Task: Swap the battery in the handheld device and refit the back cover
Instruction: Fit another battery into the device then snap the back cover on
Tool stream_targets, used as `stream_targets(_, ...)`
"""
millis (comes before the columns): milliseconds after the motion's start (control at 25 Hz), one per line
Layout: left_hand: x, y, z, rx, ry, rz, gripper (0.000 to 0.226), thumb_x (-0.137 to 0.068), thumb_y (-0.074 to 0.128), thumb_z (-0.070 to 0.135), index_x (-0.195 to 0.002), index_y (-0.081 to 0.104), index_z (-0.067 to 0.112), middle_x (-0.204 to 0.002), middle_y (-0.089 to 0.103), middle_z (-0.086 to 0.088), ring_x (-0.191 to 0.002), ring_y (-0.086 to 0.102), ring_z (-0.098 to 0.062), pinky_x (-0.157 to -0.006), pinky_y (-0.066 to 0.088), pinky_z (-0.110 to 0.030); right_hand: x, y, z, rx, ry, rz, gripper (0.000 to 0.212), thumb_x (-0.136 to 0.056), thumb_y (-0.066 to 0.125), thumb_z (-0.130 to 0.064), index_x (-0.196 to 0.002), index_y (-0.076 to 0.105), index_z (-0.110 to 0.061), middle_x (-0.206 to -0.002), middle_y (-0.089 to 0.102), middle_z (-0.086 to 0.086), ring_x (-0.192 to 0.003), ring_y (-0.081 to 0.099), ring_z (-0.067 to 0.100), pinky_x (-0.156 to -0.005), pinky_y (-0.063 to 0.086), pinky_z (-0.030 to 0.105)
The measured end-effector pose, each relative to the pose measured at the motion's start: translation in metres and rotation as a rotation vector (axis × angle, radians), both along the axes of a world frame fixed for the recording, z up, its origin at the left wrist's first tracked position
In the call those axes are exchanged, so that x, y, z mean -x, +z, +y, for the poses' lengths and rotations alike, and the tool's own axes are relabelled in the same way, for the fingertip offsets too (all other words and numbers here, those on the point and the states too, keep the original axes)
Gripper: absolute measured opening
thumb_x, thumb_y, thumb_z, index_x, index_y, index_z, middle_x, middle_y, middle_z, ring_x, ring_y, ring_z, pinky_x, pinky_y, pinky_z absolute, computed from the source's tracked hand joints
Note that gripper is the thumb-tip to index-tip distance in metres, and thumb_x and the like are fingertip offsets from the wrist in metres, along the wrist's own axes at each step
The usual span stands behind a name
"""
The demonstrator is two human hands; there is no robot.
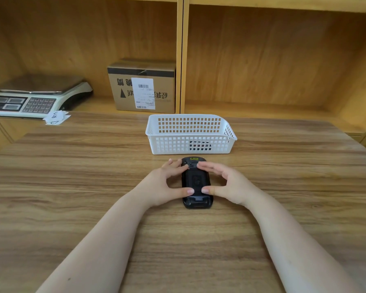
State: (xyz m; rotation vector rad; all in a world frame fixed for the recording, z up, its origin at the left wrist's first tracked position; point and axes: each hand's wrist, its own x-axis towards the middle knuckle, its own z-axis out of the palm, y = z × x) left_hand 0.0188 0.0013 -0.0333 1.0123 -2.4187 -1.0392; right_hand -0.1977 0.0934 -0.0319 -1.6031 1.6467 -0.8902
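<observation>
A black handheld device [196,181] lies back side up on the wooden table, its long axis pointing away from me, a yellow label at its far end. My left hand [169,185] rests on its left side, thumb on the near part and fingers on the far end. My right hand [226,183] mirrors it on the right side. Both thumbs press on the back cover. A dark object [199,146], possibly a battery, shows through the wall of the white basket [156,142] just beyond the device.
A cardboard box [143,85] with a shipping label stands in the shelf behind the basket. A weighing scale [30,96] sits at the far left, with paper slips [56,119] beside it. Wooden shelf compartments rise behind the table.
</observation>
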Motion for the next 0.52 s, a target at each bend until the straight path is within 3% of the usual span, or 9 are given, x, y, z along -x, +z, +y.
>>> stream_targets(160, -0.002, 0.001, 0.002, 0.073, -0.013, 0.033, 0.076, -0.072, 0.075, 0.054, -0.14, 0.043, 0.043, -0.153, 0.033, 0.02, -0.145, 0.009, 0.005, -0.118, 0.02, -0.032, 0.003, -0.002, 0.002, 0.054, -0.066, 0.106, 0.063, -0.064, 0.082, -0.048, -0.122, 0.057, -0.054, -0.145, 0.046, -0.021, -0.143, 0.02, -0.005, -0.119, 0.022, 0.039)
stream_targets(400, 0.002, 0.013, 0.009, 0.306, -0.115, -0.143, 0.043, -0.088, 0.063, 0.042, -0.13, 0.057, 0.038, -0.143, 0.046, 0.023, -0.141, 0.023, 0.006, -0.115, 0.029, -0.031, 0.005, 0.0, 0.001, 0.116, -0.034, 0.306, 0.055, -0.06, 0.068, -0.066, -0.111, 0.067, -0.046, -0.111, 0.053, -0.049, -0.134, 0.03, -0.007, -0.116, 0.022, 0.037)
stream_targets(520, 0.005, 0.012, 0.007, 0.22, -0.062, -0.115, 0.034, -0.091, 0.06, 0.039, -0.125, 0.06, 0.041, -0.138, 0.051, 0.026, -0.14, 0.028, 0.004, -0.113, 0.032, -0.033, 0.005, -0.001, 0.002, 0.088, -0.043, 0.258, 0.045, -0.07, 0.073, -0.053, -0.113, 0.068, -0.042, -0.11, 0.054, -0.046, -0.128, 0.038, -0.003, -0.112, 0.028, 0.031)
